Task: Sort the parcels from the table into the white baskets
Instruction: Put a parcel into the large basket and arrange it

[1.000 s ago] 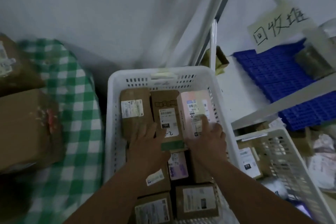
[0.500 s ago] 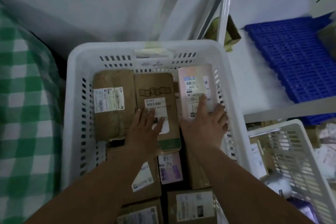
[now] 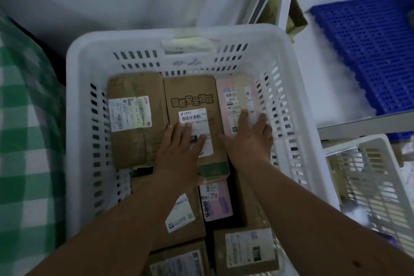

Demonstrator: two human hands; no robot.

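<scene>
**Two flat hands on parcels at the far end of the white basket**

Both hands lie palm down with straight fingers inside the large white basket [image 3: 78,119]; neither curls round or pinches anything. The left hand [image 3: 179,152] presses on the middle brown box [image 3: 192,94], its fingertips over the lower half of that box's white shipping label [image 3: 197,127]. The right hand [image 3: 248,141] rests on the pink parcel [image 3: 230,105], which stands against the basket's right wall, with the fingers reaching onto its label.

Three parcels fill the row along the basket's far wall, touching side by side: a taped brown parcel [image 3: 134,123] at the left, the middle brown box, the pink parcel at the right. The middle box carries large outlined Chinese characters; its label shows a barcode and figures that read roughly "A03 210". The pink parcel's label shows "5018" beside barcodes. The taped parcel's label is turned sideways and too small to read.

Nearer the person, more parcels lie partly hidden under the forearms; one lilac packet [image 3: 215,204] shows the letters "ises". Two brown boxes at the near edge are cut off by the frame. A taped note and faint handwriting on the basket's far wall are blurred.

A second white basket [image 3: 367,186] stands just right, its contents unclear. Green checked cloth [image 3: 22,141] lies at the left, a blue perforated panel [image 3: 367,51] at the upper right.
</scene>
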